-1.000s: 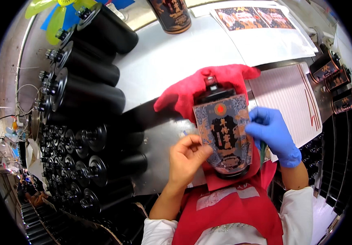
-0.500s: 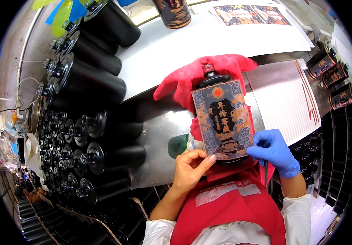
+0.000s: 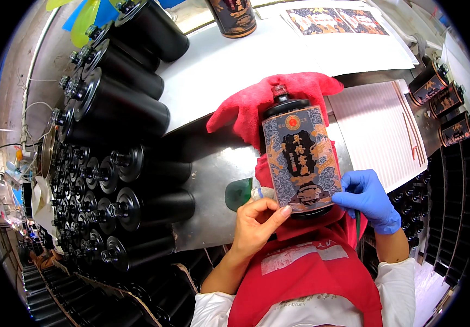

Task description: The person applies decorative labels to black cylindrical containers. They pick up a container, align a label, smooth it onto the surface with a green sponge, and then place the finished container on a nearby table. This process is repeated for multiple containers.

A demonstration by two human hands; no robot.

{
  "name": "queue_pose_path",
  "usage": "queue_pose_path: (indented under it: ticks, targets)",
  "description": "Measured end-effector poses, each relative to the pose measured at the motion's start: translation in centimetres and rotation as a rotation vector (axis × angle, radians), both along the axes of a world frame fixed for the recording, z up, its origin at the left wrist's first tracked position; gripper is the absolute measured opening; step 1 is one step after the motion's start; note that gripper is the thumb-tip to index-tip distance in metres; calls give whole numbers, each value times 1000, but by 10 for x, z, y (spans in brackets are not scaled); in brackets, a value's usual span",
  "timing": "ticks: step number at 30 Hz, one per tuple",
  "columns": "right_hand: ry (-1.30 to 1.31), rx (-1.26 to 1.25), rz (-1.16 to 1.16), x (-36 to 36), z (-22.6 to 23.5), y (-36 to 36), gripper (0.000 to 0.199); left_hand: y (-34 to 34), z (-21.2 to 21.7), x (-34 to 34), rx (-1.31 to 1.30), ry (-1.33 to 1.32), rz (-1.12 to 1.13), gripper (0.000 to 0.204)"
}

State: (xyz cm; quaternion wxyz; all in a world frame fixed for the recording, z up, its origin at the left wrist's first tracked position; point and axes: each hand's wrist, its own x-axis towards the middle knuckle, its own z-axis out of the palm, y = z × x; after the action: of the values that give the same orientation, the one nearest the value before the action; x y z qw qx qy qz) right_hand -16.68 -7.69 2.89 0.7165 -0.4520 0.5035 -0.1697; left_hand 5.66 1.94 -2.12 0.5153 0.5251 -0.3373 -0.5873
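Observation:
A black bottle (image 3: 287,107) lies on a red cloth (image 3: 240,111), its neck pointing away from me. Over its body is a dark label (image 3: 302,158) with orange and grey-blue patterns; how much of it is stuck down I cannot tell. My bare left hand (image 3: 257,224) pinches the label's lower left corner between thumb and index finger. At the lower right corner, my blue-gloved right hand (image 3: 368,201) pinches the label's edge. A thin dark green strip (image 3: 358,224) sticks out below the glove's fingers. Left of the bottle, a green flat piece (image 3: 238,194) rests on the metal table.
Many black bottles (image 3: 120,103) lie stacked on the left. A ruled sheet (image 3: 374,131) with thin brown strips is at right, beyond it several labelled bottles (image 3: 456,129). Printed label sheets (image 3: 336,22) and a labelled bottle (image 3: 232,16) are at the back.
The label's left edge has shifted right and now curves along the bottle's side. Both hands keep their pinch on its lower corners; the right hand has moved slightly right.

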Motion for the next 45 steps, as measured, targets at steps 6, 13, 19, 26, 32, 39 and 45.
queue_pose_path:
  ticks: [6,13,19,26,32,39,45]
  targets:
    - [56,-6,17,3,-5,-1,16,-3,-4,3,-28,60,-21,8]
    - [69,-68,-116,-14,-20,-5,26,3,-12,9,-91,-270,156,35]
    - [377,-818,278,13,4,17,70,-18,-6,-6,-473,-681,-86,64]
    - [368,-664,317,0,-13,6,80,-22,-6,-2,-412,-662,-111,83]
    - [458,-933,315,43,27,-21,77,-60,8,-7,-444,-604,-119,79]
    - [148,-662,223,34,-6,-43,84,-70,-2,-4,-246,106,171,62]
    - [400,-618,374,50,23,-45,94,-92,-1,0,-28,785,295,23]
